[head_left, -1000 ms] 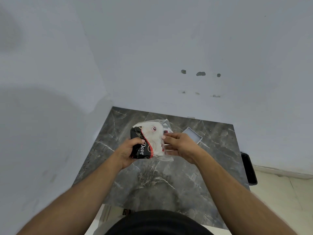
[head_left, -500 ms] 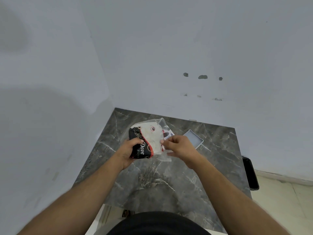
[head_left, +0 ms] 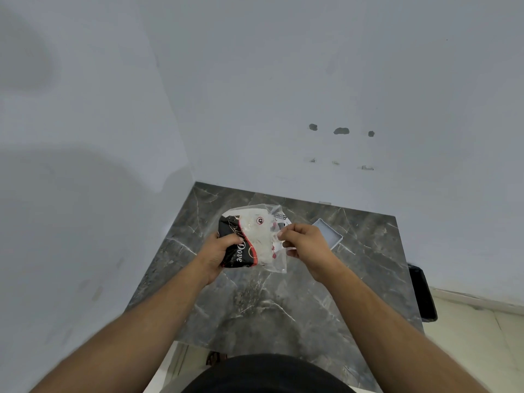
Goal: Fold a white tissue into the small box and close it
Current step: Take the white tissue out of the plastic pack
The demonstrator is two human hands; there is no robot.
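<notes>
Tissue, white, is sitting inside the tissue packet (head_left: 252, 239), a soft plastic pack that is part black with lettering and part clear; no single sheet is out yet, as far as can be seen. Packet is being held just above the desk (head_left: 255, 307), toward its far edge, left of the middle.

Left hand (head_left: 219, 251) is wrapping the black end, grip pressed together on the packet with the thumb lying across the front. Right hand (head_left: 304, 246) is working at the clear end, thumb and forefinger pinching there; whether they are pinching loose plastic or the edge of a sheet cannot be told from this view.

Small box (head_left: 329, 232), pale and open, is lying on the desk just beyond the right hand, toward the far right corner. Its lid is not visible.

Judgement: step in hand is drawing one sheet out of the packet. Doing it well probably means:
- keeping the left hand firm on the black end so the pack is not sliding along with the pull
- catching only the top layer, low on its edge
- pulling slowly and straight toward the right, since thin tissue tears easily and neighbouring sheets tend to follow
- keeping the sheet flat, so folding it to the box's size is easier afterwards

Black object (head_left: 422, 293) past the right edge of the desk is playing no part.
</notes>
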